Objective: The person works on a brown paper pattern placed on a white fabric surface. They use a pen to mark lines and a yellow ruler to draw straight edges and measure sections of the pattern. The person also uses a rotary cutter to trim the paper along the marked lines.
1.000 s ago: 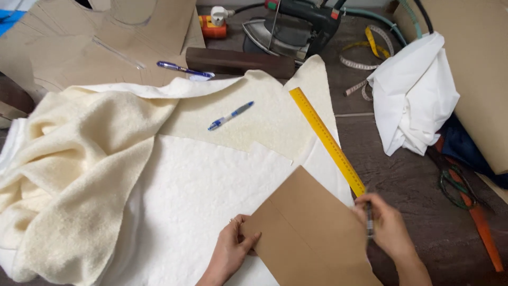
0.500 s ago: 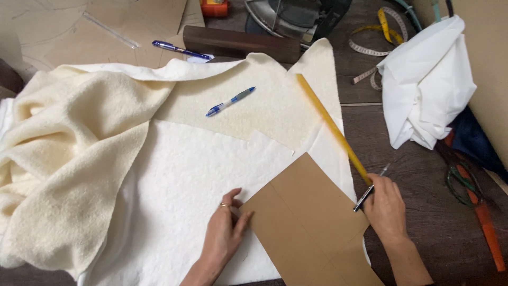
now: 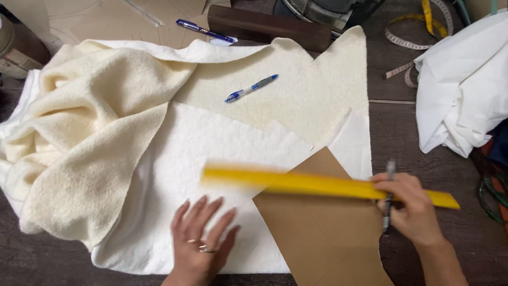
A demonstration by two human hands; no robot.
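Yellow ruler (image 3: 317, 184) is lying crosswise just above the brown cardboard pattern (image 3: 323, 233), its left end blurred. Right hand (image 3: 410, 209) is gripping the ruler's right part, fingers curled around it together with a grey pen (image 3: 388, 198). Left hand (image 3: 201, 241) is resting flat, fingers spread wide, on the white fabric (image 3: 211, 164) left of the pattern. A blue pen (image 3: 251, 88) is lying well beyond the pattern on cream fleece (image 3: 296, 90).
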